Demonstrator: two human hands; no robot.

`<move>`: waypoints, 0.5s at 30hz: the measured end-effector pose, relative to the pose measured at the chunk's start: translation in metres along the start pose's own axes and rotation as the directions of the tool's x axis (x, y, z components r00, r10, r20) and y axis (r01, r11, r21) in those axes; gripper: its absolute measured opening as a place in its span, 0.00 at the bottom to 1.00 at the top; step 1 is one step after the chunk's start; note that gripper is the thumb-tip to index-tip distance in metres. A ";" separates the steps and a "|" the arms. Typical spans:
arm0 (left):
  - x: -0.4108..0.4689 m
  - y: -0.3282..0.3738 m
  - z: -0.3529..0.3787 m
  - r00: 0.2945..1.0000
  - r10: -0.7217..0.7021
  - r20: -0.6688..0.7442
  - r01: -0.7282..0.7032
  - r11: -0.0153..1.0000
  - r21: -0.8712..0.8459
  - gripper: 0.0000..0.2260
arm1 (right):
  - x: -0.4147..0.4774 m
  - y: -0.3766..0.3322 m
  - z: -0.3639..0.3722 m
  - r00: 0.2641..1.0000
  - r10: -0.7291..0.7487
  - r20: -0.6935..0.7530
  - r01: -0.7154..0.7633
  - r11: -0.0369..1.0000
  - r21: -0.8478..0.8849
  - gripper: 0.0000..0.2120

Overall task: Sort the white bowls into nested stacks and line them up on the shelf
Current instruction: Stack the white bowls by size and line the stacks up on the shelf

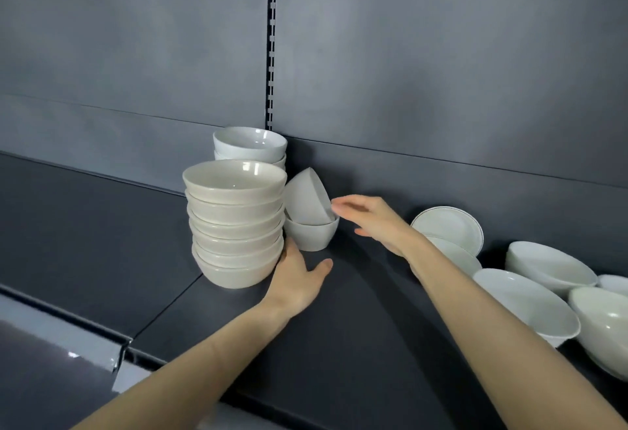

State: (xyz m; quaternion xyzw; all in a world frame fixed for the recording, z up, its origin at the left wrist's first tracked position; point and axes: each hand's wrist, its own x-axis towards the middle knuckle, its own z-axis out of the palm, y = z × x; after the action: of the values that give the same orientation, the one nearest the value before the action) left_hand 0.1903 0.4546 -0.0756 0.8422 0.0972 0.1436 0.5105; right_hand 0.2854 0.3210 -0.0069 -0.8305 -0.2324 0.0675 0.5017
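Left hand: your left hand [299, 276] lies open at five o'clock of the cream stack [234, 225], fingers pressed against its lowest bowls, thumb spread; it likely steadies the tall pile.
Loose bowls: the loose white bowls [526, 303] crowd the shelf [339, 344] at four o'clock of the view, overlapping and unsorted.
Right hand: your right hand [370, 222] is released, fingers straight, grasping nothing; its tips are at the tilted bowl [307, 196]; contact I cannot tell.
Small pair: that bowl sits crooked in the upright small bowl [311, 234] at three o'clock of the cream stack, leaning on it; it probably needs seating flat.
Rear stack: the rear stack [249, 144] stands at twelve o'clock of the cream stack, near the back panel [441, 89]; the two stand one behind the other.
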 end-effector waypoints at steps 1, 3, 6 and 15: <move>0.003 0.001 0.001 1.000 -0.009 -0.029 0.009 1.000 0.012 0.37 | 0.006 0.002 -0.001 0.999 0.018 0.031 -0.018 1.000 0.001 0.12; 0.009 0.002 0.003 0.995 0.002 -0.103 0.003 0.999 0.048 0.31 | 0.014 0.005 -0.001 0.994 0.056 0.090 -0.060 0.997 0.040 0.12; 0.018 0.003 0.007 0.990 0.010 -0.142 -0.009 1.000 0.008 0.22 | 0.023 0.007 -0.001 0.985 0.083 0.154 -0.090 0.995 0.038 0.19; 0.020 0.001 0.014 1.000 -0.004 0.009 0.005 0.983 -0.185 0.36 | 0.010 0.007 -0.017 0.991 0.056 0.118 -0.028 0.974 -0.224 0.25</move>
State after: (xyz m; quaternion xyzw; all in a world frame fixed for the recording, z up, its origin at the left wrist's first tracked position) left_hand 0.2138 0.4484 -0.0782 0.7916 0.0832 0.1473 0.5872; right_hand 0.3023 0.3094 -0.0036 -0.8803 -0.2514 0.1029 0.3890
